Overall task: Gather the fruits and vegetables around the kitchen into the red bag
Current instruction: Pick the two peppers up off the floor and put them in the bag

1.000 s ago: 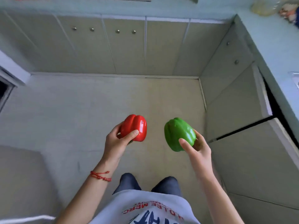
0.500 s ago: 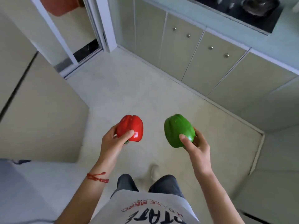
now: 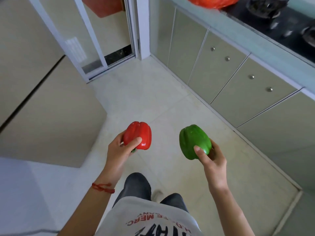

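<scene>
**Two peppers in hand, bag ahead on the counter**

We are holding one pepper in each hand. Our left hand (image 3: pixel 119 152) is grasping the red pepper (image 3: pixel 138 135), thumb lying across its near face and fingers curled behind it, with the stem end turned down toward the palm. Our right hand (image 3: pixel 212 158) is grasping the green pepper (image 3: pixel 194 141) the same way, thumb pressing on the front, the fruit's bulk sitting above and to the inside of the palm. We are keeping the two peppers apart, at about the same height in front of the body; we judge this is so neither knocks the other while we are walking.

The red bag (image 3: pixel 213 1) is sitting well ahead of and above the right hand, on the counter (image 3: pixel 238 34) beside the dark stove top (image 3: pixel 281 19), cut off by the upper edge of the view. Its opening is not showing, so we cannot tell how it is lying. Carrying both at once is probably saving a trip; the remaining step is the drop into the bag
</scene>
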